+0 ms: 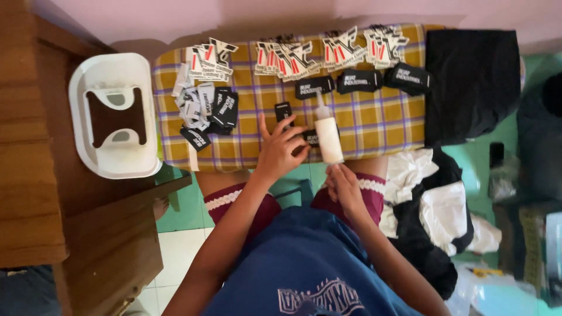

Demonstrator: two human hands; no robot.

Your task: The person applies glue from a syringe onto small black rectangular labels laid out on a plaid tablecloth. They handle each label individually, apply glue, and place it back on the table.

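Nearest, the person's blue shirt (304,263) fills the bottom of the view, with both forearms reaching up from it. The right hand (342,186) is closed around the base of a white squeeze bottle (328,137), which lies tilted over the near edge of the surface (380,123), its thin nozzle pointing away toward the far side. Just beside it, the left hand (280,149) rests on the yellow checked cloth with fingers spread, its fingertips pressing a small black label (310,137) flat against the cloth, right next to the bottle. Another single black label (283,111) lies just beyond the left hand. Farther left sits a loose heap of black and white labels (205,108). Along the far edge run a row of folded black patches (360,81) and stacks of white, black and red tags (304,55). A black cloth (471,82) covers the right end, and a white plastic tub (114,114) stands on wood at the left.
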